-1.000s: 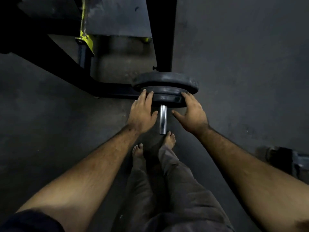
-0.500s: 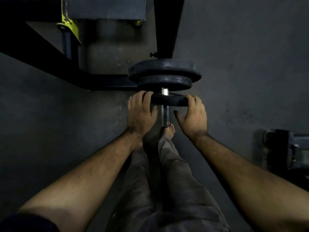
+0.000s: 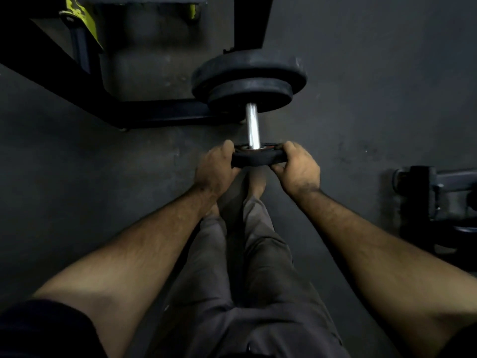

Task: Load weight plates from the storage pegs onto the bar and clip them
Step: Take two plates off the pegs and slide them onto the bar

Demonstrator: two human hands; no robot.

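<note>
We clamp the left hand (image 3: 215, 167) and right hand (image 3: 296, 167) on opposite rims of the small plate (image 3: 258, 158), keeping it square on the peg (image 3: 251, 126).

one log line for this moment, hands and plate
left hand: grips small plate | right hand: grips it | plate: at peg tip | two plates: on peg

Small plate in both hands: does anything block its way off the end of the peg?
Nothing visible does. The small plate sits at the near end of the chrome peg, gripped by the left hand and right hand.
</note>
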